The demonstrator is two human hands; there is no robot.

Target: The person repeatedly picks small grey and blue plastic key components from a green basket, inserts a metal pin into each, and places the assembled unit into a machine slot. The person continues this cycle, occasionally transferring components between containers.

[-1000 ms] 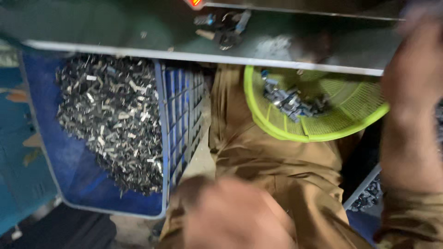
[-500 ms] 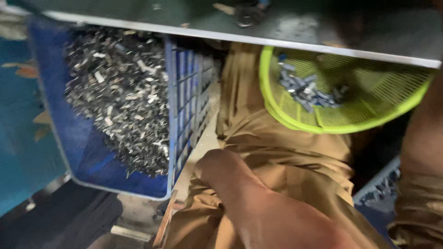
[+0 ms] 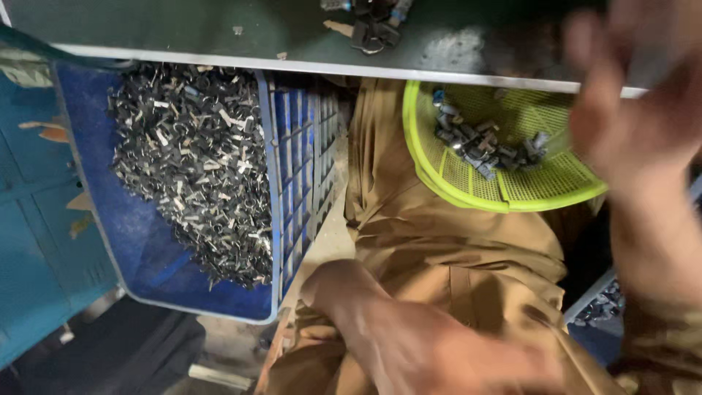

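Head view, looking down past the edge of a green bench (image 3: 219, 29) into the worker's lap. Left hand (image 3: 439, 351), blurred, lies low over the tan trousers (image 3: 453, 249) beside the blue crate (image 3: 146, 271), which holds a heap of small dark metal pieces (image 3: 190, 161); whether its fingers are curled on anything cannot be told. Right hand (image 3: 643, 110), also blurred, is raised at the bench edge with fingers loosely spread, apparently holding nothing, just beside the yellow-green mesh basket (image 3: 468, 183) that rests on the lap under the bench. A small cluster of grey parts (image 3: 482, 143) sits in the basket's upper half; a few more dark parts (image 3: 369, 25) lie on the bench top. Handling such pieces well probably calls for keeping the basket level on the thigh and picking from the cluster's edge, so nothing spills toward the crate
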